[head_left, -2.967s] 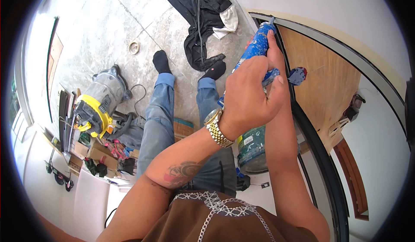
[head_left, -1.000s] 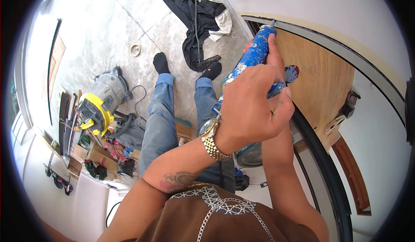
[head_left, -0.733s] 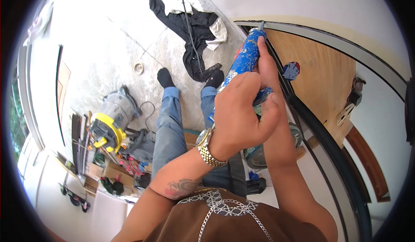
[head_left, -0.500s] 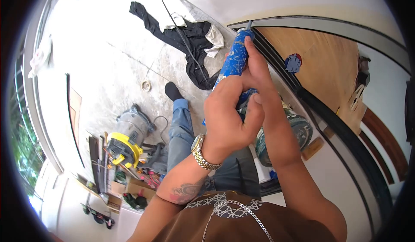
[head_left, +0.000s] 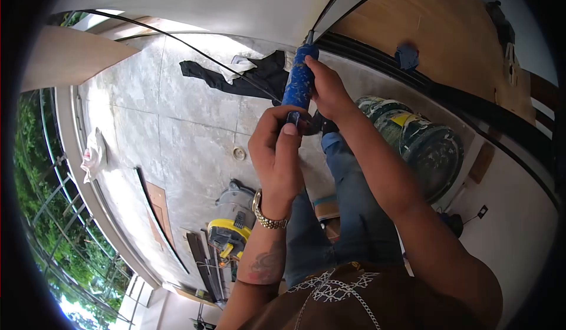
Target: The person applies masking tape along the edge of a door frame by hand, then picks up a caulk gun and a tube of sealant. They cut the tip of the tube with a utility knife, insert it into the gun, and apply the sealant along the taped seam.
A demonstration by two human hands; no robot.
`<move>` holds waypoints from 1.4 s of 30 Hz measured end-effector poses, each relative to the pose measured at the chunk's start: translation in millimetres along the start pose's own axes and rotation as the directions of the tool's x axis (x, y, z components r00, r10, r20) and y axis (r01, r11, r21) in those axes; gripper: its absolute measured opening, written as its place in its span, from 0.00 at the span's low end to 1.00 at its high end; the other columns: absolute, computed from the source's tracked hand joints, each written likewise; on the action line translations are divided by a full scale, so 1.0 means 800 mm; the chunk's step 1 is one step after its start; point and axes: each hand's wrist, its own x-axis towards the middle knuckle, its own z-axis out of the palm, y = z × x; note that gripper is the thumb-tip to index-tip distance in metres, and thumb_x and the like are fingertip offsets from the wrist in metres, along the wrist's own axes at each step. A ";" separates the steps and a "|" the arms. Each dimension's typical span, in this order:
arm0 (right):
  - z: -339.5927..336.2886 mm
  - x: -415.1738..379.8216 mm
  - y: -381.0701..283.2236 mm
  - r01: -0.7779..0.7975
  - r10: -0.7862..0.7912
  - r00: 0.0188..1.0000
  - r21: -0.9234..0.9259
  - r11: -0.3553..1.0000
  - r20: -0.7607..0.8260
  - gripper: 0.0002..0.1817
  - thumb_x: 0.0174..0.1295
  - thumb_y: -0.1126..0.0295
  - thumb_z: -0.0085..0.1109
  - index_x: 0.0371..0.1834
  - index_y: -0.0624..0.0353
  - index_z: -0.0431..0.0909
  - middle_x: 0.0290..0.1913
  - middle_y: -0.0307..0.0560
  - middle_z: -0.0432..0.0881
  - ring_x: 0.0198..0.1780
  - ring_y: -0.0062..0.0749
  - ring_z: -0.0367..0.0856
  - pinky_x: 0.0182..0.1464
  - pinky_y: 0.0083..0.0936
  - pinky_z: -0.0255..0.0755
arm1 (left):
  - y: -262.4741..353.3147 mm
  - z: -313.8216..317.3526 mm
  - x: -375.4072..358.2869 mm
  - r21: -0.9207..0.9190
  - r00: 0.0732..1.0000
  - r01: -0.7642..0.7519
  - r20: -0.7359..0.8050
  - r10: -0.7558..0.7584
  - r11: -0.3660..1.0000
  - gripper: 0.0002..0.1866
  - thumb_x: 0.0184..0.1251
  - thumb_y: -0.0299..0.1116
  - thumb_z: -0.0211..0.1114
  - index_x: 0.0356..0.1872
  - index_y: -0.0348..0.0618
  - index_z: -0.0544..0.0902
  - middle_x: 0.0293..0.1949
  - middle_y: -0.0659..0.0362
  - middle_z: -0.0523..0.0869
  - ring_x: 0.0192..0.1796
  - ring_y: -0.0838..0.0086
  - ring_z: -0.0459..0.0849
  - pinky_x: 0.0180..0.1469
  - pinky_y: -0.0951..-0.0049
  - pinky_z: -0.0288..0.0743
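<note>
Both of my hands are on a blue, paint-specked caulking gun [head_left: 299,85]. My left hand [head_left: 273,153], with a watch on its wrist, is wrapped round the rear end by the handle. My right hand [head_left: 329,91] grips the barrel farther forward, thumb along its top. The grey nozzle [head_left: 309,36] points away from me, at the bottom of the white wall [head_left: 253,6] where it meets the dark frame track [head_left: 365,56]. Whether the tip touches the joint cannot be made out.
Paint-stained buckets [head_left: 433,153] stand right of my legs. A yellow-and-grey vacuum [head_left: 231,227] is at the lower left, a tape roll [head_left: 239,153] on the concrete floor [head_left: 188,118]. Dark clothing [head_left: 253,79] lies ahead. A thin black cable [head_left: 194,48] crosses the view.
My view has turned and tilted, showing more wall and the outside greenery. The caulking gun stands more upright in view, and my left hand sits lower and left, still gripping it.
</note>
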 end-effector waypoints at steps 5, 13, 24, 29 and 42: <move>-0.003 -0.007 0.016 0.253 -0.247 0.967 -0.191 0.948 0.055 0.19 0.77 0.52 0.55 0.53 0.57 0.79 0.43 0.39 0.81 0.42 0.23 0.80 0.46 0.25 0.75 | -0.007 -0.014 0.005 -0.071 1.000 -0.026 0.009 0.026 0.997 0.18 0.78 0.40 0.52 0.44 0.33 0.82 0.33 0.59 0.85 0.33 0.81 0.79 0.36 0.78 0.71; 0.010 -0.021 -0.008 0.015 -0.015 1.000 0.035 0.999 0.010 0.18 0.76 0.53 0.54 0.52 0.57 0.80 0.42 0.38 0.81 0.42 0.23 0.80 0.45 0.26 0.74 | 0.002 -0.013 0.007 0.115 0.998 -0.063 -0.011 0.065 0.991 0.27 0.81 0.49 0.43 0.40 0.33 0.81 0.29 0.54 0.84 0.28 0.73 0.83 0.33 0.75 0.75; 0.019 -0.047 -0.022 0.045 -0.046 0.998 0.019 0.999 0.050 0.18 0.75 0.53 0.55 0.53 0.55 0.80 0.40 0.38 0.84 0.40 0.23 0.83 0.45 0.27 0.78 | 0.033 -0.005 -0.007 0.127 0.996 -0.059 -0.066 0.068 0.990 0.27 0.81 0.47 0.40 0.37 0.34 0.81 0.26 0.56 0.83 0.27 0.73 0.81 0.34 0.75 0.74; 0.016 -0.055 -0.025 0.070 -0.068 0.994 -0.013 0.997 0.083 0.19 0.74 0.53 0.58 0.54 0.56 0.80 0.41 0.38 0.84 0.40 0.24 0.83 0.46 0.27 0.79 | 0.046 0.001 -0.017 0.131 0.994 -0.088 -0.047 0.095 0.988 0.26 0.79 0.46 0.41 0.36 0.35 0.81 0.26 0.56 0.83 0.27 0.74 0.79 0.33 0.76 0.71; 0.025 -0.067 -0.041 0.009 -0.012 0.995 0.030 1.000 0.094 0.20 0.77 0.54 0.55 0.55 0.60 0.79 0.46 0.42 0.84 0.46 0.25 0.83 0.50 0.29 0.78 | 0.063 0.004 -0.023 0.124 0.995 -0.071 -0.066 0.080 0.990 0.26 0.79 0.46 0.41 0.35 0.35 0.80 0.25 0.56 0.82 0.26 0.75 0.78 0.33 0.76 0.71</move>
